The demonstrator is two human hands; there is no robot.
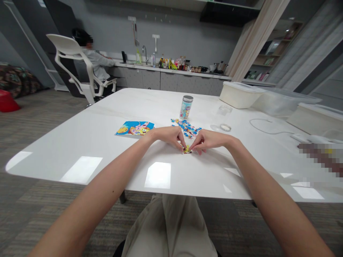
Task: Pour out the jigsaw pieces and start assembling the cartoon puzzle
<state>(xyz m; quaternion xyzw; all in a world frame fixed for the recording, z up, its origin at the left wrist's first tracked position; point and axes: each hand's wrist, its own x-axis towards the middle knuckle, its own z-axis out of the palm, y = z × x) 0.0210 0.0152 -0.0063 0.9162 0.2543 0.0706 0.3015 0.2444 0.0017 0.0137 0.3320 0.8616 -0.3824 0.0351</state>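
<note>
Here are the fingertips, right of center in the frame: thumb and forefinger of the left hand (pixel 170 134) pinch the left edge of a small yellow-and-dark patch of flat jigsaw pieces (pixel 187 150), and thumb and forefinger of the right hand (pixel 210 138) pinch its right side. The right hand's other fingers curl beneath; the left's are mostly hidden.

The patch lies low on the glossy white tabletop (pixel 158 160), printed side up, its longer axis seemingly running left to right across the frame. Which way its printed picture points, too small to tell, and so is how many pieces it has.

Now the feel: it looks like thin card, so very light, fairly stiff within a piece but liable to buckle or part at any joints, and likely to slide on that slick surface. Best hold, I'd say, is by opposite outer edges, pressed flat.

Moving outward, just beyond the hands, loose blue-and-pink jigsaw pieces (pixel 187 127) spread in a scatter; behind them stands a clear-looking cylinder with cartoon print and a silver lid (pixel 185 108), upright. Left of center in the frame, a glossy cartoon picture sheet (pixel 135 128) lies flat, its long side running left to right. Over right of center, a pale ring (pixel 225 127) rests on the table.
</note>
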